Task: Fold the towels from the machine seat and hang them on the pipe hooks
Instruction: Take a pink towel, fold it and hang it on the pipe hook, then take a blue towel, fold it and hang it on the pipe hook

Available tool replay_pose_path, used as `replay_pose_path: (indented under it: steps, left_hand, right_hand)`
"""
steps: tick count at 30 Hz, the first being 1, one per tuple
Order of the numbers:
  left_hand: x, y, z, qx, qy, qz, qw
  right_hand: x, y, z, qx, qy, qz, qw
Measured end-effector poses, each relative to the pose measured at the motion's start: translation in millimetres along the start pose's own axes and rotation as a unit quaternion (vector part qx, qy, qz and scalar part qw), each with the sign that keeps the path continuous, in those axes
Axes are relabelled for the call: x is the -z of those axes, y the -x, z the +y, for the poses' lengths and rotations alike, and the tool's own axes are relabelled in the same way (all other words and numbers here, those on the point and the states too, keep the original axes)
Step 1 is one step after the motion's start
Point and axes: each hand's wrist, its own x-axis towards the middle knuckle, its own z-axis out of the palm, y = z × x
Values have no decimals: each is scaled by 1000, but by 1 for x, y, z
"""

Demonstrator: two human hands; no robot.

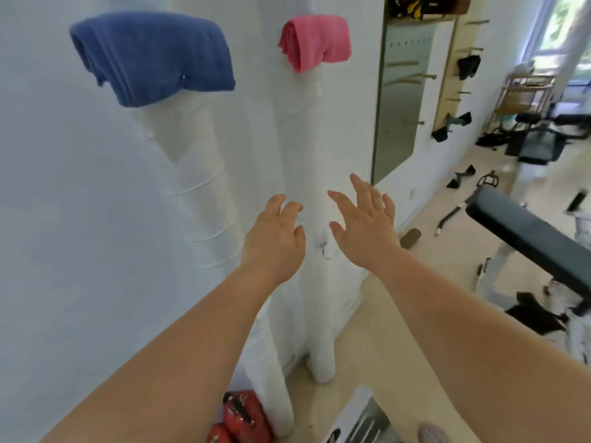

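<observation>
Left hand (275,235), right hand (364,225) spread, blue towel (153,55), pink towel (316,41) hung above

Left pipe (198,187) bears a blue towel (153,55); right pipe (303,139), a pink towel (315,41).

Blue towel (150,55): thick cloth, matt, ribbed along the folds; pink towel (315,39): thinner cloth, matt, finely ribbed; left pipe (204,193): white wrapping, matt, ridged in spiral bands; hook (324,252): metal, faint shine; bench pad (527,231): dark, smooth, dull sheen; peg board (447,75): pale wood, matt.
</observation>
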Motion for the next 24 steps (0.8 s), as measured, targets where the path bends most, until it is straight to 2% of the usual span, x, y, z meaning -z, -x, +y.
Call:
replay_pose_path:
  steps: [3, 7, 15, 19, 24]
  left_hand:
    - [4, 46, -13, 8, 28, -52, 998]
    - [-5, 90, -11, -2, 25, -136, 990]
    - [-56, 184, 16, -33, 70, -280, 957]
    - [-94, 229, 48, -58, 81, -341, 935]
    - [-152, 286, 125, -111, 75, -426, 895]
  right_hand:
    - [5, 57, -13, -30, -6, -72, 997]
    - [11, 127, -17, -96, -21, -105, 990]
    - [-7, 264, 24, -198, -17, -218, 956]
    - [-25, 340, 53, -245, -8, -259, 934]
    - [-31, 455, 114, -322, -2, -331, 887]
